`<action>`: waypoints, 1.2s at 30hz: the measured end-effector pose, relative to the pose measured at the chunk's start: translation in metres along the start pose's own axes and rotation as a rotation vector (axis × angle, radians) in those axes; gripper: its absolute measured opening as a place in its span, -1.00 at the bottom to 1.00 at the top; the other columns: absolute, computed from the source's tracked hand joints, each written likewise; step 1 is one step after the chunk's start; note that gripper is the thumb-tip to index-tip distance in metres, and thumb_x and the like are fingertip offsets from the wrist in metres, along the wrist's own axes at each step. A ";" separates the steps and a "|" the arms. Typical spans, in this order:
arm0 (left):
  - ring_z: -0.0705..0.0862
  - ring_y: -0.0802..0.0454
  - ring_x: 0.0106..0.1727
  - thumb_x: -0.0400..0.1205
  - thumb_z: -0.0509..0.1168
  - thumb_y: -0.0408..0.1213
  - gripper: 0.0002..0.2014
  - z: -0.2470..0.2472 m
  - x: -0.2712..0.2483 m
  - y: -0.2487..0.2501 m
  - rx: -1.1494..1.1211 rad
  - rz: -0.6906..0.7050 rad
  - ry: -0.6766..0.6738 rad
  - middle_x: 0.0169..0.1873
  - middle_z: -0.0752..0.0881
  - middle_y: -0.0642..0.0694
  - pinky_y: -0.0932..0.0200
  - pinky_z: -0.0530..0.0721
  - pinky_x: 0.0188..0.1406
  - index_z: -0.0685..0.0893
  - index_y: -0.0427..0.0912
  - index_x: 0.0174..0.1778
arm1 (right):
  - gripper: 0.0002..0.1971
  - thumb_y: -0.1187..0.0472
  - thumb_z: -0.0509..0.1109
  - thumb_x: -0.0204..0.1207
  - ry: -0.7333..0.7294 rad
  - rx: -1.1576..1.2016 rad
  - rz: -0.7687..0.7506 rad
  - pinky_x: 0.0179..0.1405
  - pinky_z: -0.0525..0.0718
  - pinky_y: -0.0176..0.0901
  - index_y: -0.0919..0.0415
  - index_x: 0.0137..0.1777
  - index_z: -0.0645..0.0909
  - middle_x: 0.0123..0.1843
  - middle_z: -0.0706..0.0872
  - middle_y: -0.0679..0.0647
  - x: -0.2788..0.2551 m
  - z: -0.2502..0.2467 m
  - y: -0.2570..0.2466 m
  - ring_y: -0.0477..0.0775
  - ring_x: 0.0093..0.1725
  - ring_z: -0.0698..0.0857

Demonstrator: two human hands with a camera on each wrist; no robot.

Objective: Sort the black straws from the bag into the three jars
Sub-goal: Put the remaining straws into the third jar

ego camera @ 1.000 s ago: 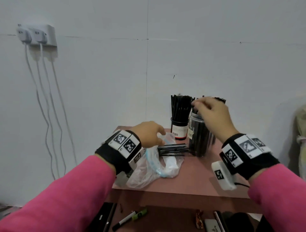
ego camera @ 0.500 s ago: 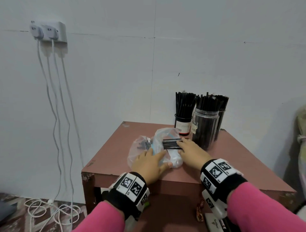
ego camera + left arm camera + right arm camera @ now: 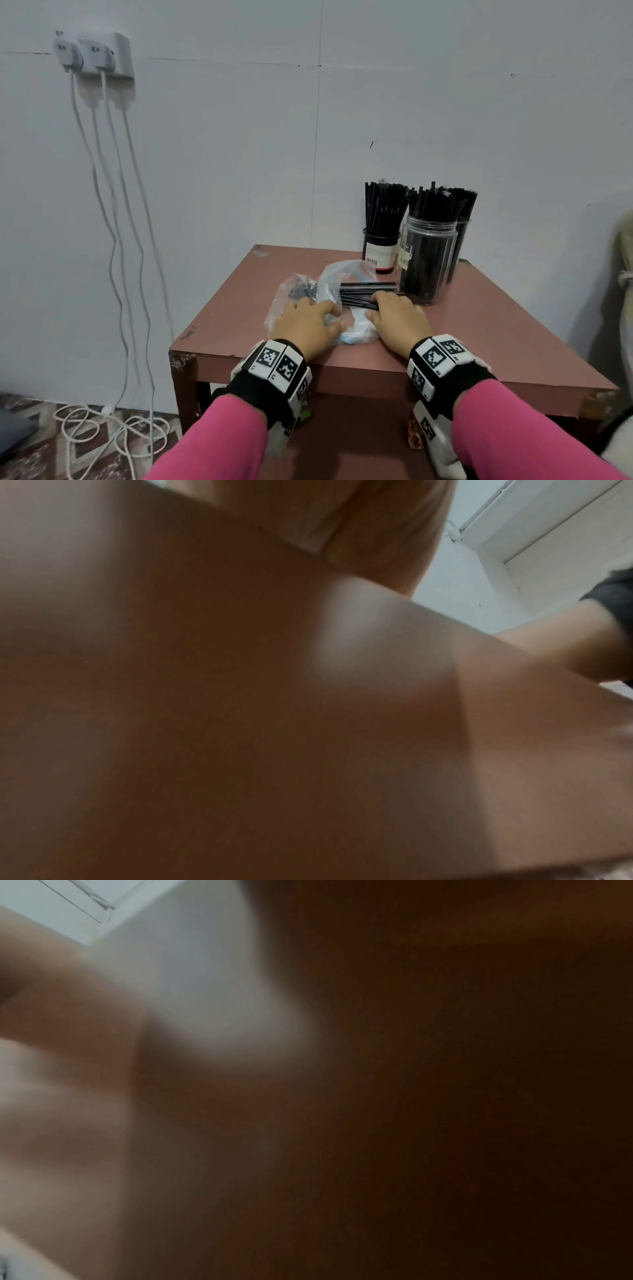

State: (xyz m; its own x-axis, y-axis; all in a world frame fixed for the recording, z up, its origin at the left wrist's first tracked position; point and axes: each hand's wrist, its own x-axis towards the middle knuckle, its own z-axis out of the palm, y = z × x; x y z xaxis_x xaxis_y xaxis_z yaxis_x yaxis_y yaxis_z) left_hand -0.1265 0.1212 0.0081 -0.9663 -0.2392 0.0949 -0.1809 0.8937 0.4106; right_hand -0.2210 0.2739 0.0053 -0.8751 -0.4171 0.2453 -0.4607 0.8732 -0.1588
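the thin black plastic straws point(image 3: 368, 294) lie sticking out of the crinkly clear plastic bag point(image 3: 329, 291) on the reddish-brown table point(image 3: 479, 318), just beside the three straw-filled jars point(image 3: 428, 260). they look light, stiff and prone to roll, so pinching them near the exposed ends seems best. the left hand point(image 3: 305, 325) rests flat on the bag with fingers spread; the right hand point(image 3: 399, 317) has fingertips on the straws, whether curled round them i cannot tell.

Three jars point(image 3: 428, 260) of straws, one bag point(image 3: 329, 291), two hands point(image 3: 305, 325), one table point(image 3: 479, 325).

Reddish-brown table point(image 3: 486, 329) against white wall point(image 3: 445, 102); two plugged chargers point(image 3: 92, 54), white cables point(image 3: 113, 240) coiling on patterned floor point(image 3: 41, 442)
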 end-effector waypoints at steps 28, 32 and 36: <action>0.36 -0.19 0.40 0.67 0.14 0.10 -0.68 0.000 0.002 -0.002 0.018 0.005 -0.034 0.36 0.49 -0.09 -0.13 0.41 0.40 0.49 0.27 0.36 | -0.71 0.16 0.16 0.70 -0.098 -0.217 0.003 0.30 0.49 0.08 0.20 0.35 0.53 0.34 0.51 0.17 -0.003 -0.023 0.004 0.22 0.35 0.48; 0.41 -0.19 0.38 0.67 0.14 0.08 -0.69 0.000 0.007 -0.001 0.011 -0.005 -0.032 0.33 0.54 -0.11 -0.14 0.41 0.41 0.52 0.27 0.33 | -0.71 0.30 0.13 0.63 -0.123 -0.076 0.015 0.12 0.66 0.04 0.14 0.20 0.64 0.16 0.69 0.12 -0.002 -0.036 0.008 0.21 0.13 0.69; 0.50 -0.16 0.34 0.66 0.16 0.08 -0.70 0.000 0.010 0.001 -0.005 -0.014 -0.009 0.31 0.60 -0.08 -0.15 0.49 0.36 0.55 0.25 0.32 | -0.79 0.21 0.20 0.64 -0.136 -0.127 0.008 0.10 0.69 0.10 0.13 0.13 0.65 0.06 0.70 0.11 0.000 -0.057 0.011 0.21 0.05 0.71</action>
State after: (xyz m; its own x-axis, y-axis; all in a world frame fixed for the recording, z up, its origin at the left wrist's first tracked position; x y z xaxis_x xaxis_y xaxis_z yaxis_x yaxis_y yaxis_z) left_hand -0.1365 0.1191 0.0096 -0.9654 -0.2482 0.0804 -0.1938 0.8884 0.4162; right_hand -0.2179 0.2977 0.0582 -0.8946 -0.4326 0.1115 -0.4387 0.8979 -0.0362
